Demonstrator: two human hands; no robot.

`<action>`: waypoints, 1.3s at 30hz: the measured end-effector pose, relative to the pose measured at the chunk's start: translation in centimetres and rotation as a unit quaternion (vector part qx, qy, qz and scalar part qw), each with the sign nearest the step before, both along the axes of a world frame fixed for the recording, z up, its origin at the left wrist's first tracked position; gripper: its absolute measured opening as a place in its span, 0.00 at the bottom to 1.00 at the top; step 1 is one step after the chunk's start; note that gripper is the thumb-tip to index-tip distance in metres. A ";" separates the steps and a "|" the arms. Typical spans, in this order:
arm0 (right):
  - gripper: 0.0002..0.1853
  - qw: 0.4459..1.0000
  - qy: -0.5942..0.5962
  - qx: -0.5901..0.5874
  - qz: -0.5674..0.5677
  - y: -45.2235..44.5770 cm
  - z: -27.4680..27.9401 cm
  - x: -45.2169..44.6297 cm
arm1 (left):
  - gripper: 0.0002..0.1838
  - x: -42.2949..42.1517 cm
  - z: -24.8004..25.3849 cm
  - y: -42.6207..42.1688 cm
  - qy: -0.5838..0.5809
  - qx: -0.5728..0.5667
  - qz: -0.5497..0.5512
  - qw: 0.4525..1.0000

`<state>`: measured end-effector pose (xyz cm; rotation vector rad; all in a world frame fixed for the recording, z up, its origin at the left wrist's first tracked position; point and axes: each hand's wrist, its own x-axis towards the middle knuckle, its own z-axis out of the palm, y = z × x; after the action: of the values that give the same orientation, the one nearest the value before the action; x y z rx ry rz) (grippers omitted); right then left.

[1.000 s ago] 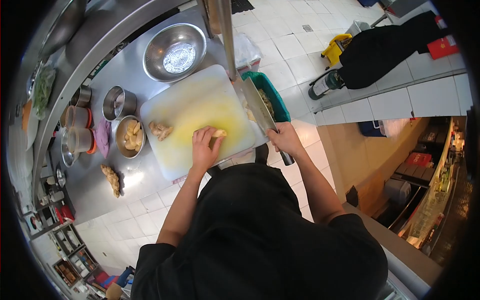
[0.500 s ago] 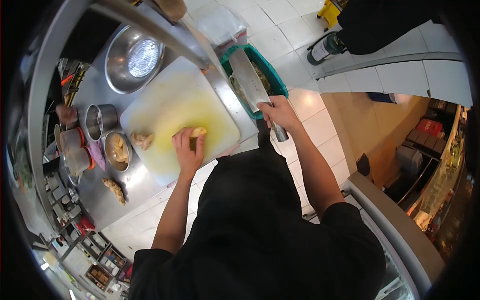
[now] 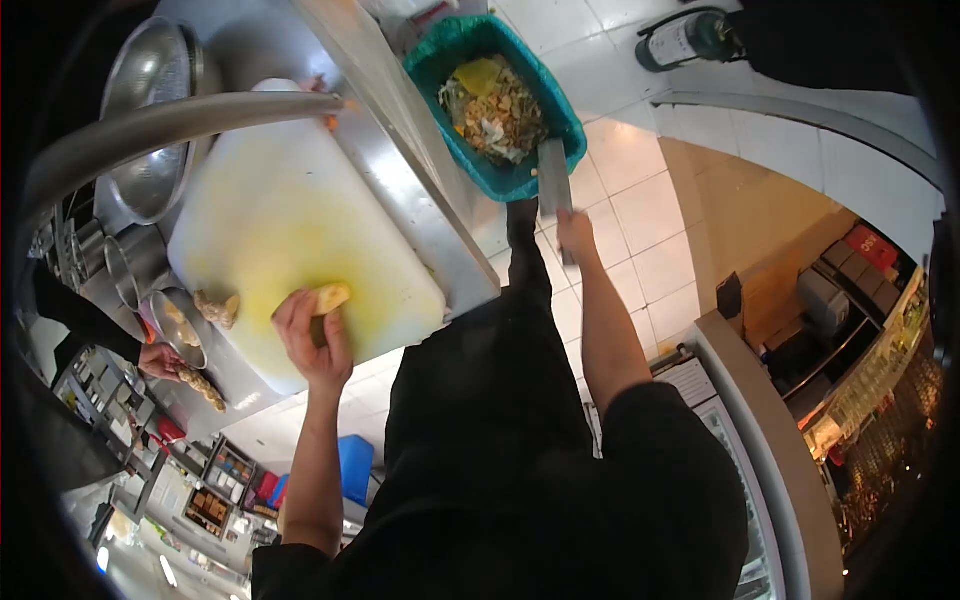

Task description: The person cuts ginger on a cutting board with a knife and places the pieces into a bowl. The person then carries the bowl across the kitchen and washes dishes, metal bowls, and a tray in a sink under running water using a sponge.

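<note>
My left hand (image 3: 312, 338) is closed on a peeled piece of ginger (image 3: 331, 297) over the yellow-stained white cutting board (image 3: 375, 235). An unpeeled ginger piece (image 3: 217, 309) lies on the board to the left. My right hand (image 3: 577, 236) grips the handle of a wide cleaver (image 3: 554, 180), its blade at the near right rim of the green-lined bin (image 3: 568, 110). Food scraps (image 3: 495, 115) fill the bottom of the bin. Beside the board, a metal bowl (image 3: 198, 352) holds peeled pieces.
Another person's hand (image 3: 160, 360) touches a knobbly ginger root (image 3: 203, 388) at the counter's left. A large metal bowl (image 3: 125, 190) stands behind the board. A metal post (image 3: 200, 115) crosses above it. A fire extinguisher (image 3: 690, 42) stands at the upper right.
The view has swung toward the bin. The cleaver has moved to the bin's near right rim. Another person's arm has come in at the left, reaching the root. My left hand still holds the ginger.
</note>
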<state>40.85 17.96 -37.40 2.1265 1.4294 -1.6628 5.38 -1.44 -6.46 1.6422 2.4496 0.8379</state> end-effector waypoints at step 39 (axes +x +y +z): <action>0.14 0.849 0.158 0.225 0.451 -5.0 39.2 -20.5 | 0.16 -0.6 -0.4 -0.4 -0.189 0.129 0.042 0.973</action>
<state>20.37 12.91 1.76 0.9229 2.5552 -1.3579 4.73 -1.88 -6.89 1.2974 2.2277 1.3862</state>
